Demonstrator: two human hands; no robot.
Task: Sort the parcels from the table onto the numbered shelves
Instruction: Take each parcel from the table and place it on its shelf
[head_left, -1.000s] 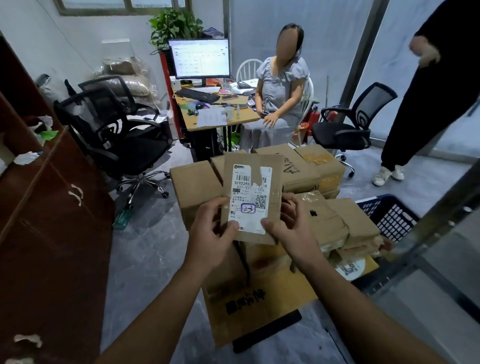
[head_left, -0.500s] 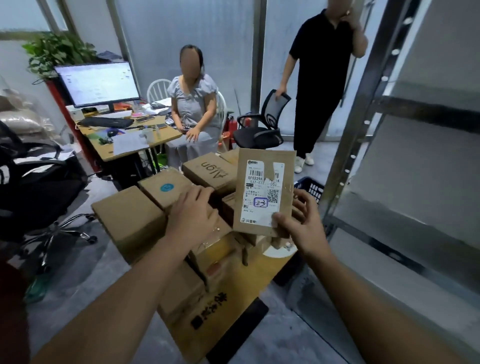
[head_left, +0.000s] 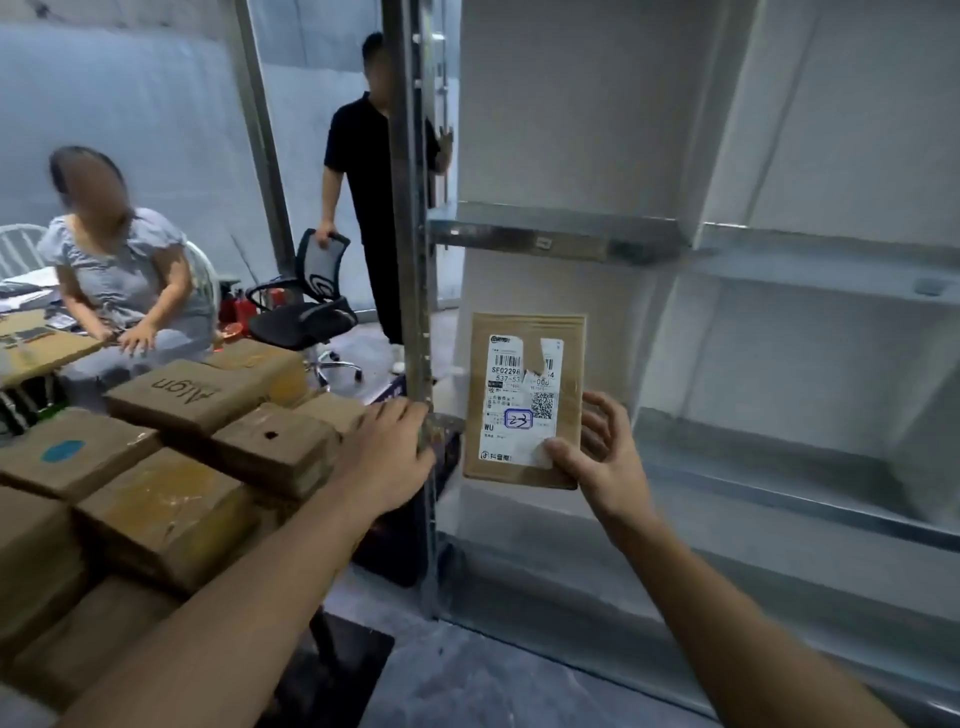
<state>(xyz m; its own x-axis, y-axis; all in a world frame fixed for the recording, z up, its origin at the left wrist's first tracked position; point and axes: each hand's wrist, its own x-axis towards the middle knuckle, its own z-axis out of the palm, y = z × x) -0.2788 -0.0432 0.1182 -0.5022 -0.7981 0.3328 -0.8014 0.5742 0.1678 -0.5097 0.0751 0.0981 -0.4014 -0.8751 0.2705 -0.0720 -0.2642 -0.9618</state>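
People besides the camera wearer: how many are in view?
2. A seated person is at the left beside the desk; a standing person in black is behind the shelf post, by a black office chair. Others may be hidden out of frame.

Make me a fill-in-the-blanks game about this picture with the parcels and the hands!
The flat parcel is held in the ____ hand.
The number circled in pen on its label is ____.
One box in the pile carries a ____ sticker.
The standing person gripping the chair wears a ____ shirt.
Missing words: right; 23; blue; black.
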